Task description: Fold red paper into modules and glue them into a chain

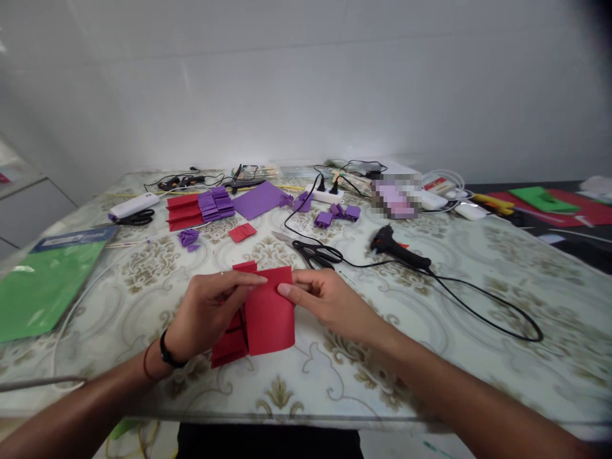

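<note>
A red paper sheet (268, 312) with pleated folds on its left side lies on the patterned table near the front edge. My left hand (210, 309) pinches its top left part, fingers closed over the folds. My right hand (325, 299) grips the sheet's upper right edge, thumb on top. Black scissors (315, 252) lie just beyond my right hand. A black glue gun (399, 250) with a long cable rests to the right of them.
Folded red and purple papers (201, 207), a purple sheet (258, 199) and small purple pieces (335, 215) sit at the back. Green sheets (38, 287) lie at the left. A power strip (325, 193) and cables lie at the back; red and green papers (545, 201) at the far right.
</note>
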